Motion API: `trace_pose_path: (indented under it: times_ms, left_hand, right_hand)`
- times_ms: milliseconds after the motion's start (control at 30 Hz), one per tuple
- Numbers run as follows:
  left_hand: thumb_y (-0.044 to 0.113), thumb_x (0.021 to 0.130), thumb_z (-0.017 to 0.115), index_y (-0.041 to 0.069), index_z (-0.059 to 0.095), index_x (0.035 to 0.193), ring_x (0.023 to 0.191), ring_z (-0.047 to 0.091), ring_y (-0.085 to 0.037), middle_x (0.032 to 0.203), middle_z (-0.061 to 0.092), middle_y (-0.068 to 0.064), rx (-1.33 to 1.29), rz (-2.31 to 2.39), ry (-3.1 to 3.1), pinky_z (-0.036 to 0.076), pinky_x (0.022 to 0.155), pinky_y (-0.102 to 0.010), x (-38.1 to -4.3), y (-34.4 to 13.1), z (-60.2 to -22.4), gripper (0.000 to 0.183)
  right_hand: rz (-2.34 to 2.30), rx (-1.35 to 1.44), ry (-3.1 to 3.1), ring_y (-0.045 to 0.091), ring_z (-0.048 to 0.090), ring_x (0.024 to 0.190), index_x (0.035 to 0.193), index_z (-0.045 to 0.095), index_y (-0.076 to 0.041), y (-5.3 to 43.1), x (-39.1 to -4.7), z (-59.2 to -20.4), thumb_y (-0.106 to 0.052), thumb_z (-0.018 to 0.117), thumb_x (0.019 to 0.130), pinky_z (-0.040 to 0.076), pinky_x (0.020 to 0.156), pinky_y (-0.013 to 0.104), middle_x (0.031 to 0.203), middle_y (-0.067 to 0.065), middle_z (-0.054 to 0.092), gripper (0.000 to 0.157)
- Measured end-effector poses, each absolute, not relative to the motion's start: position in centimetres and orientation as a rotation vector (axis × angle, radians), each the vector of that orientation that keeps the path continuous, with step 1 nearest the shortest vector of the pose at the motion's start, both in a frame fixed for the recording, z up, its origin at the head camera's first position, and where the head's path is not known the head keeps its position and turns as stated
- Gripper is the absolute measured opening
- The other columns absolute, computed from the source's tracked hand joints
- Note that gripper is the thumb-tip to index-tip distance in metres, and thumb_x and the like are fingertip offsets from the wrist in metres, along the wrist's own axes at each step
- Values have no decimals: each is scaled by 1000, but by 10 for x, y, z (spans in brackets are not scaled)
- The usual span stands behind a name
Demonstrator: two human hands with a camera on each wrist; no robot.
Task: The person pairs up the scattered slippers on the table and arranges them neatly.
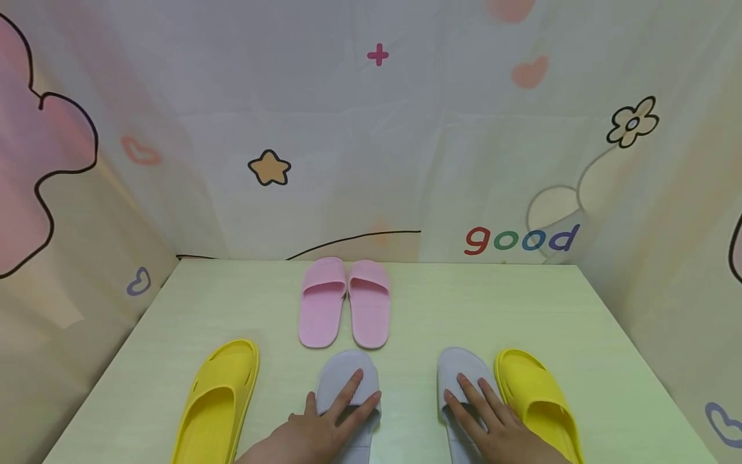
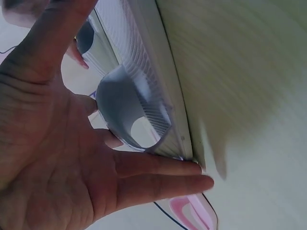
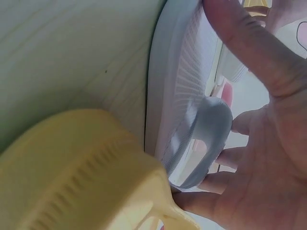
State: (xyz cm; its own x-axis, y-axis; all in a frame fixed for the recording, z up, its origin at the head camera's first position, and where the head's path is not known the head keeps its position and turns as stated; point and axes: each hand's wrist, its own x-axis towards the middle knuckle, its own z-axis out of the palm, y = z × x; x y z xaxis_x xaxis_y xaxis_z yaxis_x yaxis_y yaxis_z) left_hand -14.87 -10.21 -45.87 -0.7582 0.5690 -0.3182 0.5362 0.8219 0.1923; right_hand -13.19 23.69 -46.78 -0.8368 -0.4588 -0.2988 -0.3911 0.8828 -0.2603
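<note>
- Two hands lay over a grey pair: the left hand (image 1: 315, 432) on the left grey slipper (image 1: 333, 380), the right hand (image 1: 498, 432) on the right grey slipper (image 1: 460, 362).
- Both had their fingers fairly straight and spread across the straps, touching them without curling round; how hard they pressed, I could not tell.
- Both grey slippers sat on the table (image 1: 475, 309), well apart, toes toward the back.
- Right beside the right grey slipper stood the right yellow slipper (image 1: 533, 383), partly covered by the right hand; whether they touched was unclear.
- The left yellow slipper (image 1: 223, 386) lay well apart on the far left, angled outward at the heel.
- Just beyond the left grey slipper's toe, two pink slippers (image 1: 323, 316) stood side by side, crowding the space up to the back edge.
- Behind everything hung a pale cloth (image 1: 324, 77) with a printed star (image 1: 269, 168) and "good" (image 1: 522, 240).
</note>
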Motion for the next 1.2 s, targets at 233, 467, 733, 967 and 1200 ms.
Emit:
trace_pose_path:
  times_ms: [233,467,733,967,1200]
  left_hand:
    - [67,80,77,44,10,165,120,58,-65,177,0,-2,864,149,2638,45,37,-30,-148,-105,-459,111]
    - [58,84,78,42,11,166,119,56,-67,177,3,-5,888,162,2660,42,35,-27,-146,-104,-459,106]
    - [63,83,77,42,11,166,121,54,-69,177,2,-5,879,169,2647,42,36,-26,-146,-103,-457,108]
    - [68,80,76,40,10,166,119,57,-67,177,3,-7,897,142,2645,44,36,-27,-146,-98,-456,112]
    - [73,78,74,43,9,166,120,58,-65,177,2,-4,901,114,2657,46,37,-30,-145,-92,-456,114]
  right_hand:
    - [-258,-630,2692,48,18,157,168,14,-27,235,-132,-465,-94,52,75,30,116,73,176,10,5,121]
    - [-249,-636,2689,49,17,157,168,14,-25,236,-132,-465,-96,50,73,29,116,72,176,11,4,124]
    - [-261,-634,2684,49,17,157,168,14,-25,237,-133,-466,-95,53,73,29,116,73,176,12,5,124]
    - [-266,-630,2677,49,17,157,168,14,-24,237,-132,-465,-94,53,74,28,116,73,176,12,5,123]
    - [-249,-620,2671,49,17,157,168,14,-27,236,-132,-464,-93,55,73,29,116,73,176,11,4,123]
